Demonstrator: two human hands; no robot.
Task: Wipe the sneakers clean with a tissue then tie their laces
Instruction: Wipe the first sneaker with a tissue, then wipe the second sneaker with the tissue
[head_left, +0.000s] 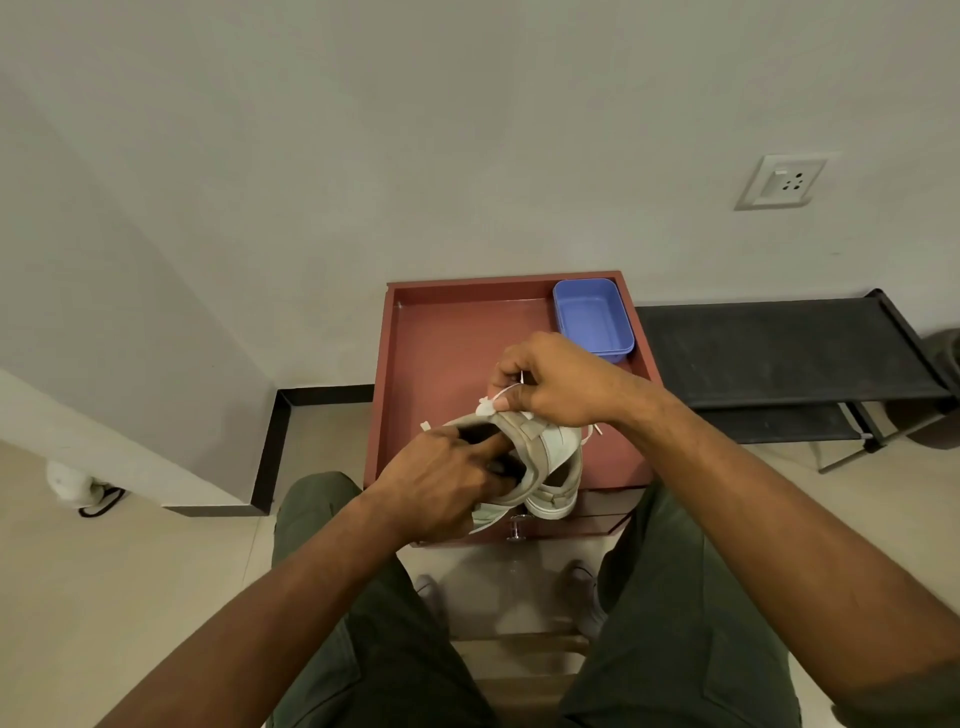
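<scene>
My right hand has its fingers curled tight, thumb and forefinger pinching a white lace just above the upper sneaker; a second lace end hangs free to the right of the shoe. My left hand grips that sneaker at its collar, fingers hooked into the opening, thumb side on the outer wall. A second sneaker lies beneath it, near edge at the front of the red-brown cabinet top. I judge this to be the lacing step, on the upper shoe. To do it well, I keep the left hand's hold firm so the shoe cannot rotate, and draw the pinched lace straight away from the eyelets, not sideways, so tension spreads evenly. I should then collect the free end before forming the first cross. Whether a knot has begun I cannot tell; my fingers hide it. No tissue is visible. A blue tub stands at the far right corner, well apart from the work.
</scene>
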